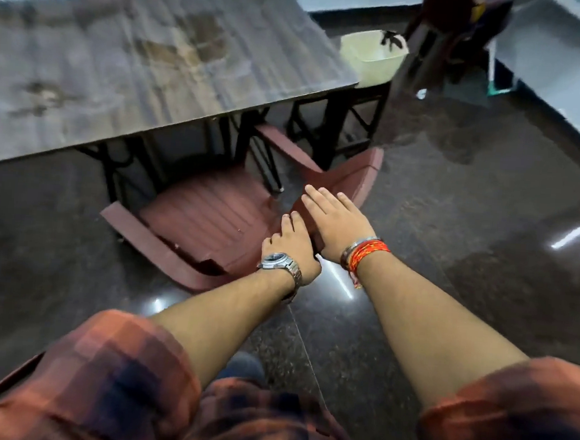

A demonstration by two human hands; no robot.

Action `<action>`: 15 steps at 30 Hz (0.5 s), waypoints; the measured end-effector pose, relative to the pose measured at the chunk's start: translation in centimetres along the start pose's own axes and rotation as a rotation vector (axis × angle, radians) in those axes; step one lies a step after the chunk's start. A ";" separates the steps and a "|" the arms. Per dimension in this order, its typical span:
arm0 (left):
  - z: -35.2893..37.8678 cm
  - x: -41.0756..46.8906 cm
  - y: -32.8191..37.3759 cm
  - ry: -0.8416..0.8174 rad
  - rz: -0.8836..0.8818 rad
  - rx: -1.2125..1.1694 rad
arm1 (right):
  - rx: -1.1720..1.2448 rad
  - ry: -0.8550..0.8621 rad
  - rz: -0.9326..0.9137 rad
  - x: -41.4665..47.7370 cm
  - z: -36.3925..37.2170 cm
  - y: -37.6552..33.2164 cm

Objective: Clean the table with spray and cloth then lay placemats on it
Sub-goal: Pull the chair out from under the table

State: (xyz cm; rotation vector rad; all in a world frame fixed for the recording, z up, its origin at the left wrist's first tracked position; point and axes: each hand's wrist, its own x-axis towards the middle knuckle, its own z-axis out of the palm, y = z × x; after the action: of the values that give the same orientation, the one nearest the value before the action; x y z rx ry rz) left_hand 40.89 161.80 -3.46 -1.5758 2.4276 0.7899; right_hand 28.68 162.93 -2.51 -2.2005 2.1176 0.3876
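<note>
By the table edge [185,122], left hand [292,245] and right hand [336,227] flat, open-fingered, on the chair back [355,176].

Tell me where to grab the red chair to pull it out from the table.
Grip the top edge of the back of the chair, coming from behind. The seat faces in under the table, so the back is the part nearest you and highest. The left hand and right hand lie on it now; curl the fingers over the edge.
</note>
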 end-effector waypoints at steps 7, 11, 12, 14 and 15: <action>1.7 1.4 4.4 0.000 -0.188 0.044 | -0.055 0.038 -0.194 2.1 1.8 4.4; 2.4 3.0 7.6 0.187 -0.236 0.049 | -0.051 0.042 -0.387 3.8 1.7 7.0; 2.4 3.2 7.6 0.203 -0.211 0.054 | -0.037 0.026 -0.405 4.2 1.6 7.9; 2.3 3.1 7.3 0.248 -0.178 0.078 | -0.074 -0.025 -0.440 5.2 1.3 9.6; 2.2 3.3 7.3 0.275 -0.182 0.097 | -0.111 -0.040 -0.472 5.6 1.2 10.1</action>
State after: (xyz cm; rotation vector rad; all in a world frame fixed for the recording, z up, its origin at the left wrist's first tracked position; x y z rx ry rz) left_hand 32.64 162.56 -4.09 -1.9431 2.4070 0.4425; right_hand 18.64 157.18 -3.59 -2.6238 1.5145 0.5128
